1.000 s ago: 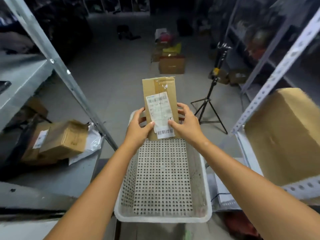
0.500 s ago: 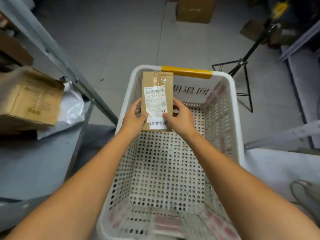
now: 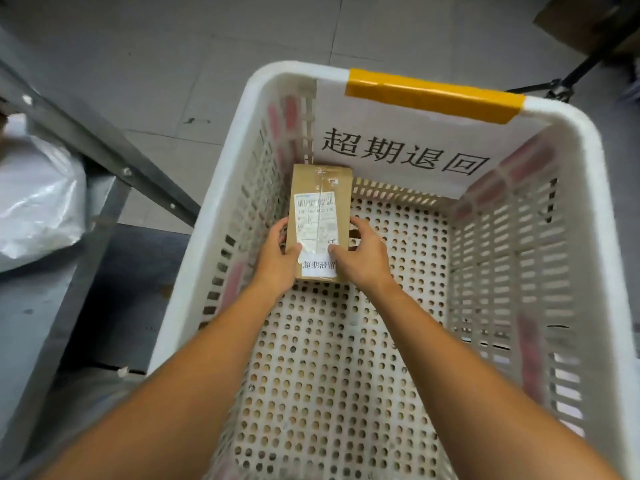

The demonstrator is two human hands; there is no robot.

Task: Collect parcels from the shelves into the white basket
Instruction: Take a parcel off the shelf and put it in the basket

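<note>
Both hands clamped on the parcel [image 3: 320, 220], left hand [image 3: 277, 263] and right hand [image 3: 363, 259] on its long edges, long axis pointing at the white basket [image 3: 214, 237] far-left corner, set-down next.

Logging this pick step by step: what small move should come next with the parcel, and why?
Probably set the parcel down on the white basket floor and let go: the left hand and right hand both grip it inside the walls, near the far left corner.
</note>
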